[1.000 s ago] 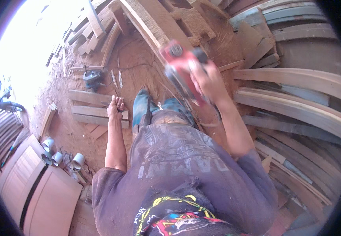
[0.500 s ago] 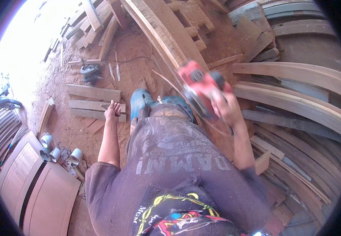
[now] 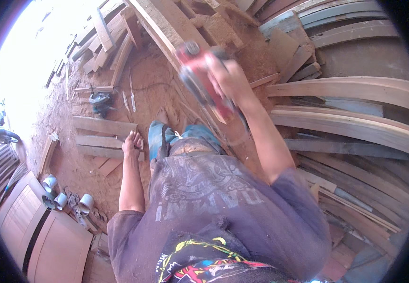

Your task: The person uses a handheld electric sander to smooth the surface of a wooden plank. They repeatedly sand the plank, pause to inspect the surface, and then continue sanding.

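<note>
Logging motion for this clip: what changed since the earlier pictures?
Since half a second ago, the right hand has moved the red power tool forward and leftward along the wooden beam, without letting go. The left hand stays out to the side, and the teal saw lies as before.

Right grip (image 3: 228, 80): wrapped round a red power tool (image 3: 199, 75), kinda blurry, over the near end of a long wooden beam (image 3: 164, 21)
Left grip (image 3: 132, 143): fingers curled by some short planks (image 3: 100, 125), can't tell if it's holding anything
Floor (image 3: 152, 89): brown, dusty, dark bluish tool (image 3: 100, 101) just far of those planks
Right side: long boards (image 3: 346, 125) piled up
Near left: wood panels (image 3: 60, 245), pale cups (image 3: 85, 203) beside them
</note>
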Action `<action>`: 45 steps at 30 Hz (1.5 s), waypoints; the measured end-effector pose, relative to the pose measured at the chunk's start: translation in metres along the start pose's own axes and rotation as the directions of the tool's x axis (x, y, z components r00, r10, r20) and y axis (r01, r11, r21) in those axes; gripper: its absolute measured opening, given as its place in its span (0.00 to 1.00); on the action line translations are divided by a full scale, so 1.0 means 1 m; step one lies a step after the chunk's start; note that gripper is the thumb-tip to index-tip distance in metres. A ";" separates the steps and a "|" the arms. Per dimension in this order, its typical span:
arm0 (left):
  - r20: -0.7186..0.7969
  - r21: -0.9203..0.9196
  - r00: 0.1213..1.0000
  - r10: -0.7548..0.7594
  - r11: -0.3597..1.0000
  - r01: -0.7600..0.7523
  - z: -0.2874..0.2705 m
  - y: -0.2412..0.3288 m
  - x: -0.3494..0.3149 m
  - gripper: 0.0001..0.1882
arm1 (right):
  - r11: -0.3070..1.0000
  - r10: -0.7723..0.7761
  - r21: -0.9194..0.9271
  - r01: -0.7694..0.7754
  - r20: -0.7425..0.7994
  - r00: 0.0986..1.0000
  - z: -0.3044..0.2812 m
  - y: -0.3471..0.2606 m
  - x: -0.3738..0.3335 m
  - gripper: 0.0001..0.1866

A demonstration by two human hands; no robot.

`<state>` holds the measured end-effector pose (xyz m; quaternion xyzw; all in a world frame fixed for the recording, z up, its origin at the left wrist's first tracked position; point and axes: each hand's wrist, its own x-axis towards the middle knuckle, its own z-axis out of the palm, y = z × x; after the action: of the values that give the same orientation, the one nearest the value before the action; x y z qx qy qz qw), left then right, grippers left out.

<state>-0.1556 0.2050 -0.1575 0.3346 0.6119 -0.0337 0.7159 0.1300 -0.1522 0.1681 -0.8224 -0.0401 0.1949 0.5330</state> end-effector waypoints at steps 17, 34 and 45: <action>0.290 0.083 0.946 0.146 0.981 -0.177 0.153 0.065 -0.019 0.18 | 0.928 0.359 0.104 -0.359 0.015 0.933 -0.051 0.047 -0.199 0.26; 0.418 0.337 0.889 0.189 0.876 -0.345 0.391 0.219 0.016 0.23 | 0.942 0.304 0.134 -0.308 0.045 0.952 0.017 -0.033 0.042 0.27; 0.502 0.387 0.850 0.161 0.837 -0.388 0.402 0.216 0.024 0.09 | 0.958 0.254 0.118 -0.260 0.062 0.965 0.077 -0.120 0.254 0.26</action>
<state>0.2929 0.1716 -0.0733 0.5688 0.3460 -0.1527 0.7303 0.3529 0.0346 0.1769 -0.7807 0.0670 0.2835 0.5528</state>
